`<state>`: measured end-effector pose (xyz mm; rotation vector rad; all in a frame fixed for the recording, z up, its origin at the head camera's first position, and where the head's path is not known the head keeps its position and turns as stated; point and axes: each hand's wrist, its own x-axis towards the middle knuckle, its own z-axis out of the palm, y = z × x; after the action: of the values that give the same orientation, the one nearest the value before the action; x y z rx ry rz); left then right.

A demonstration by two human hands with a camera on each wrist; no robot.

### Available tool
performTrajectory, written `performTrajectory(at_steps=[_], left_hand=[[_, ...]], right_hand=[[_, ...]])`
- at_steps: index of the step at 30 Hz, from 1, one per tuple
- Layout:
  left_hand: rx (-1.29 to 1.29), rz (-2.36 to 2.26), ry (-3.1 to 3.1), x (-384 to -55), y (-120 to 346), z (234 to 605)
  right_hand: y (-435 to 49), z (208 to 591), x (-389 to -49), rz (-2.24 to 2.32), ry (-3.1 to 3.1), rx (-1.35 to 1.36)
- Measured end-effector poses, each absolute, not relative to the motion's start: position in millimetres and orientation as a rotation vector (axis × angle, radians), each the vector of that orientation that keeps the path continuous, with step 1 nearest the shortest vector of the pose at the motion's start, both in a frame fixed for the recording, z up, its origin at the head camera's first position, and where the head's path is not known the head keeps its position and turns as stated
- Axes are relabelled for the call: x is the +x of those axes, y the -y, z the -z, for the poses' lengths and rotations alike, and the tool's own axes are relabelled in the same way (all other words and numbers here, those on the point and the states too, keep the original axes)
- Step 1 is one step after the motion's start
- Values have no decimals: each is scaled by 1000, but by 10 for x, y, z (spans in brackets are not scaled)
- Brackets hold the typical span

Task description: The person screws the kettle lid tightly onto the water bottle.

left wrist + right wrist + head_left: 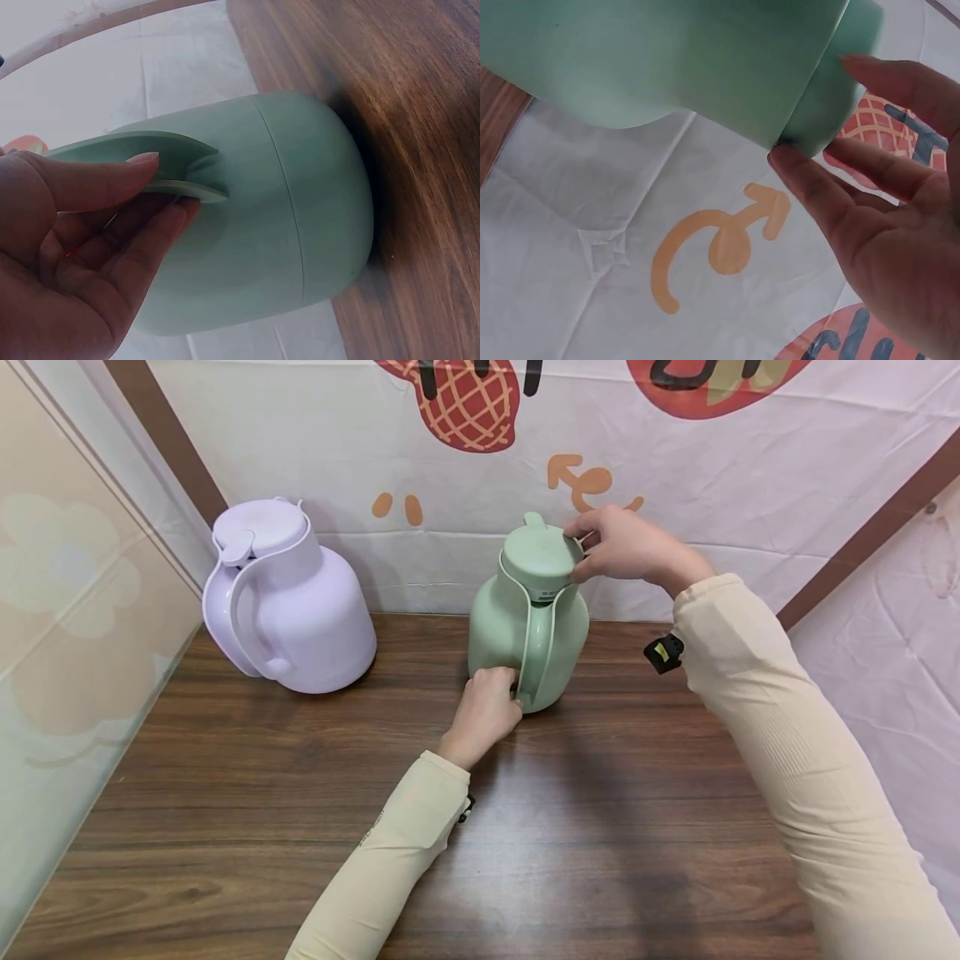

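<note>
A mint-green vacuum jug [491, 618] stands upright on the wooden table, against the back cloth. My left hand [486, 708] holds the lower part of its handle [535, 647]. In the left wrist view, the thumb lies on one side of the handle [187, 187] and the fingers on the other. At the top, my right hand [633, 547] grips the right side of the round lid [538, 553]. The right wrist view has thumb and fingertips spread around the lid's edge [829, 97]. The lid sits on the jug's neck.
A lilac vacuum jug [318, 610] of similar shape stands at the back left, its lid on. Printed white cloth [337, 560] hangs behind both jugs. A pale panel [82, 610] borders the table [225, 827] on the left.
</note>
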<state>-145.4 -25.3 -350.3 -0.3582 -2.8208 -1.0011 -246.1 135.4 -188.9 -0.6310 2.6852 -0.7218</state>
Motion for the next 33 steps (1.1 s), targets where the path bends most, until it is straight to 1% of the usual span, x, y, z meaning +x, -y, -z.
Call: performTrajectory(at_steps=[13,24,33], left_hand=[[-357,972,2828,-1458,254,3497],[-365,993,2823,-1468,246,3513],[-369,1003,2821,-1461,247,3503]], right_hand=[[-1287,1874,-2367,611,-2875,-640],[-1334,1881,-2442,688,-2724,-645],[-1328,1869,-2488,662,-2665,-662]])
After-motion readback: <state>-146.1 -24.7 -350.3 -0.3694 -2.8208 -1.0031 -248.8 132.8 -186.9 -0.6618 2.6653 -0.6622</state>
